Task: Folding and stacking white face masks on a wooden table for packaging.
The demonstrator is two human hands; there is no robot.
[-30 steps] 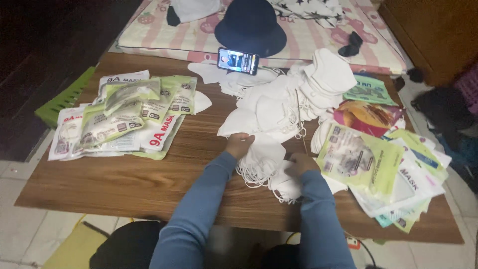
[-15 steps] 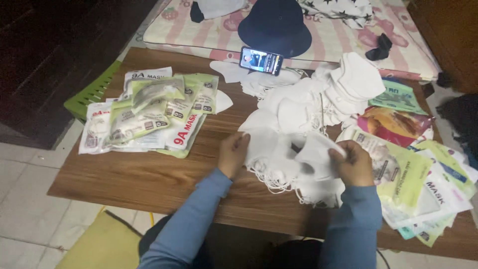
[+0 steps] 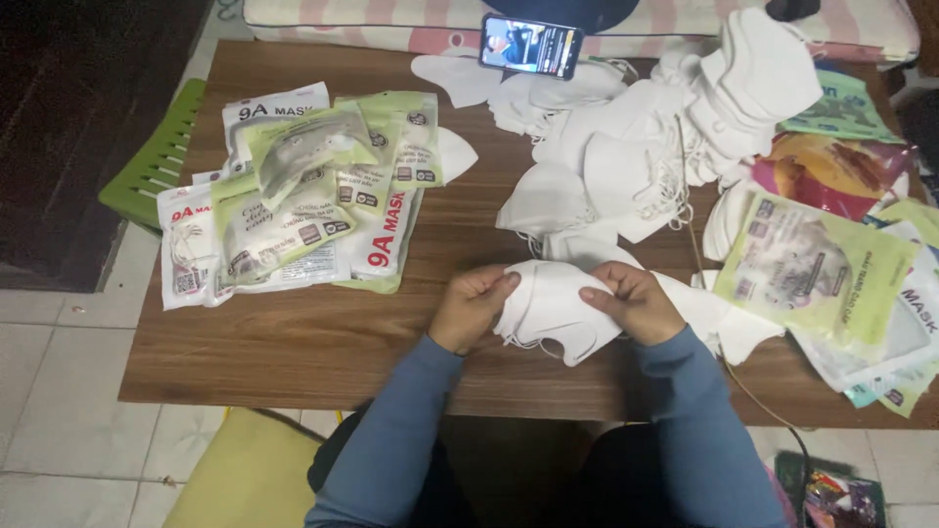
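Note:
Both my hands hold a small stack of white face masks just above the near edge of the brown wooden table. My left hand grips the stack's left side, fingers curled over its top edge. On the stack's right side, my right hand pinches with thumb on top. Both arms wear blue sleeves. Behind the hands lies a loose heap of white masks with ear loops trailing.
Filled green-and-white mask packets pile on the table's left. Empty packets lie on the right. A phone with a lit screen leans at the far edge. A green plastic stool stands left, a yellow seat below.
The view has moved closer to the table. My hands have lifted the stack of masks off the pile and drawn it toward me, closing in on its two sides.

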